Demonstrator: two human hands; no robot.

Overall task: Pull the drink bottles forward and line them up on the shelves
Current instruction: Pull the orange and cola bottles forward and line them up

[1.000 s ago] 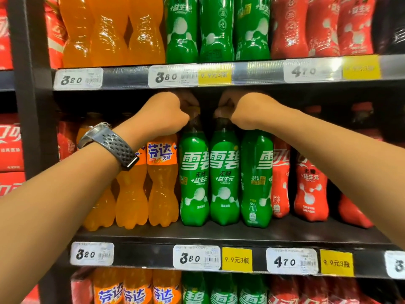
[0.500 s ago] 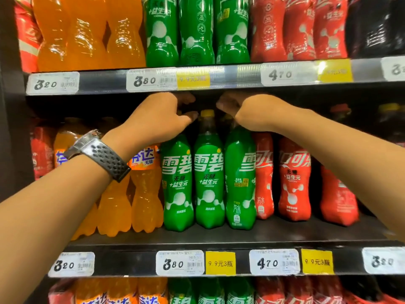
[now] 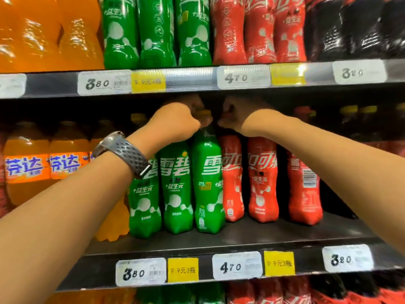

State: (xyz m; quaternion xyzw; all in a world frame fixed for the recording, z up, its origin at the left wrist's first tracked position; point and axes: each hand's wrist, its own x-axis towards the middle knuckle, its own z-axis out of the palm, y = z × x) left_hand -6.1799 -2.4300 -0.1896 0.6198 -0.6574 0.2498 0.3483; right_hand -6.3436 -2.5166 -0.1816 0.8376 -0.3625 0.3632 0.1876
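Three green bottles stand in a row on the middle shelf (image 3: 241, 235); the right green bottle (image 3: 207, 183) sits slightly ahead of the middle green bottle (image 3: 176, 189). My left hand (image 3: 175, 121), with a watch on its wrist, is closed around the green bottle tops, a yellow cap showing by its fingers. My right hand (image 3: 238, 115) is a fist on the top of the first red bottle (image 3: 232, 183), whose cap is hidden. Two more red bottles (image 3: 263, 178) stand to its right, the last turned label-back.
Orange bottles (image 3: 26, 167) fill the shelf's left part, partly behind my left forearm. Dark bottles with yellow caps (image 3: 350, 113) stand deep at the right. The upper shelf edge (image 3: 188, 81) hangs just above my hands. Price tags (image 3: 140, 273) line the shelf fronts.
The view has shifted right. My left hand moved from the left green bottle toward the right ones. My right hand moved off the third green bottle onto the first red one.
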